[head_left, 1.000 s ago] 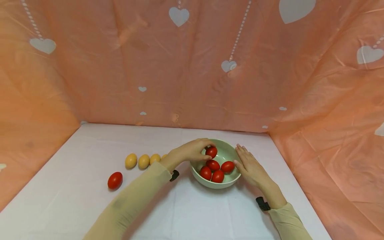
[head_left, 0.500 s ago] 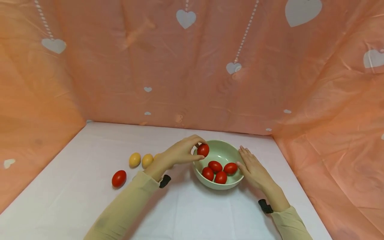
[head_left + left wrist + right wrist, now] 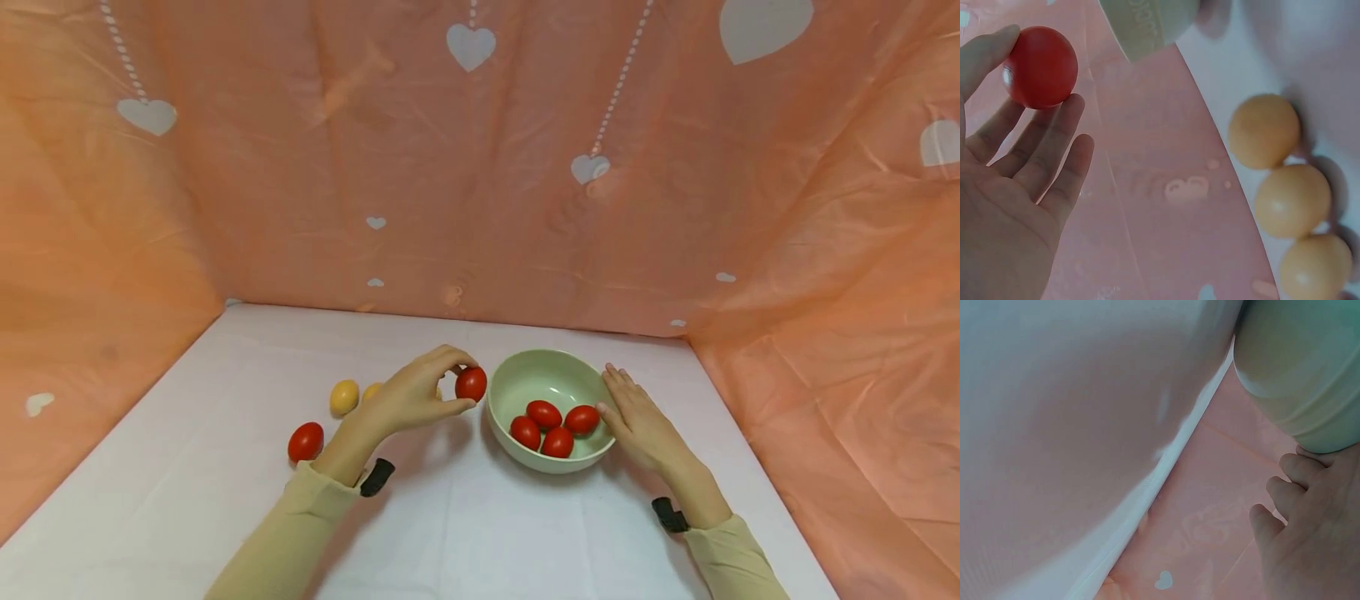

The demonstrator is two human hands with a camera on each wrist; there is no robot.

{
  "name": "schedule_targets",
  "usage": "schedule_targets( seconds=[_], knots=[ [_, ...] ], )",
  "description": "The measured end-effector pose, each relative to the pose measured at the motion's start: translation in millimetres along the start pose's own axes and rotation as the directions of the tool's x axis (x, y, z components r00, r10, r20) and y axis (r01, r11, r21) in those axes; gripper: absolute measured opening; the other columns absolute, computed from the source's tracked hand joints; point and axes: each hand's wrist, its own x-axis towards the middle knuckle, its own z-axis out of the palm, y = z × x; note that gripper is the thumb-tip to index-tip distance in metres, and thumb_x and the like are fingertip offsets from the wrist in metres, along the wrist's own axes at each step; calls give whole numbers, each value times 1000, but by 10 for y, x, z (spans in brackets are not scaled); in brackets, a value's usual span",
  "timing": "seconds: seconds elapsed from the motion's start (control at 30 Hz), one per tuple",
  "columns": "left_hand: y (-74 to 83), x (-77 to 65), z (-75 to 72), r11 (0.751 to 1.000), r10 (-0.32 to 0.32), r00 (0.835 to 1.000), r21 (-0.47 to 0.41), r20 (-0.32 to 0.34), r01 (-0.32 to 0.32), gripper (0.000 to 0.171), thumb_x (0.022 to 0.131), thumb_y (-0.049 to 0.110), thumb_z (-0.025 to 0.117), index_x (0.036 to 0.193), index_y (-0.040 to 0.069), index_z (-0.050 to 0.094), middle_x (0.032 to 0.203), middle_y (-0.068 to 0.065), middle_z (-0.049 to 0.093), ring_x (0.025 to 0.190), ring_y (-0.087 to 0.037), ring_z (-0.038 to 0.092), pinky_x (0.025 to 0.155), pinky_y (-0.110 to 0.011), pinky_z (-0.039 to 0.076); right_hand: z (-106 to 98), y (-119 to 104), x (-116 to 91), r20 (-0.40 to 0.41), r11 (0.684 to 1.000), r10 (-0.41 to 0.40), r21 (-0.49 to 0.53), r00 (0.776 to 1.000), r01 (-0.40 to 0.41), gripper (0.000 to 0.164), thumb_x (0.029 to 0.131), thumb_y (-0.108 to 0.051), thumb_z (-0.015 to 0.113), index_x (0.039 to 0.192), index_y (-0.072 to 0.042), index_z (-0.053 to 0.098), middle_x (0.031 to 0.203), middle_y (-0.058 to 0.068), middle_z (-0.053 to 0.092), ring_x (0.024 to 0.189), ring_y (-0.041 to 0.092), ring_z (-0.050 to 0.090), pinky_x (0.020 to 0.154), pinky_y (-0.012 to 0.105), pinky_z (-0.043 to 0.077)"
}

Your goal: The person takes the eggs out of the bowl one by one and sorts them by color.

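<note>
My left hand pinches a smooth red egg between thumb and fingertips, just left of the pale green bowl and above the table. In the left wrist view the same red egg sits between thumb and fingers. Several more red eggs, among them a front one, lie together inside the bowl. On its right side, my right hand rests with straight fingers against the bowl's outer wall. The right wrist view shows those fingers touching the bowl.
To the left, a lone red egg lies on the white-covered table. Behind my left forearm stands a row of yellow eggs, partly hidden; three yellow eggs show in the left wrist view. An orange curtain encloses the back and sides.
My left hand has lifted the red egg out of the bowl and carried it left, past the rim. The right hand stays against the bowl. The head view has shifted slightly.
</note>
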Motion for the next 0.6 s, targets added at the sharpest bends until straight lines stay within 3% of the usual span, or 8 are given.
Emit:
schedule_targets(
  seconds=[0.17, 0.47, 0.6],
  knots=[
    [8, -213, -93, 998, -67, 998, 20, 4, 67, 43, 88, 23, 85, 126, 17, 66, 125, 4, 65, 116, -17, 63, 102, -43, 52, -6, 2, -7, 1, 1000, 3, 4, 1000, -3, 65, 111, -34, 46, 158, 7, 31, 167, 23, 27, 155, 46, 21, 123, 62, 20],
    [-48, -566, -315, 991, -65, 998, 112, -24, 67, 42, 86, 22, 86, 123, 20, 65, 121, 9, 64, 106, -12, 64, 86, -42, 55, -5, 2, -10, -1, 1000, -2, 11, 1000, 2, 64, 111, -34, 46, 158, 8, 32, 167, 24, 27, 154, 47, 22, 122, 63, 20],
    [-92, -725, -411, 985, -76, 997, 157, -7, 76, 43, 85, 22, 88, 122, 18, 66, 121, 8, 64, 106, -12, 64, 87, -39, 57, -4, -1, -1, 0, 1000, -6, 9, 1000, 6, 64, 111, -34, 46, 158, 8, 32, 167, 24, 27, 154, 47, 22, 122, 63, 21]
  ],
)
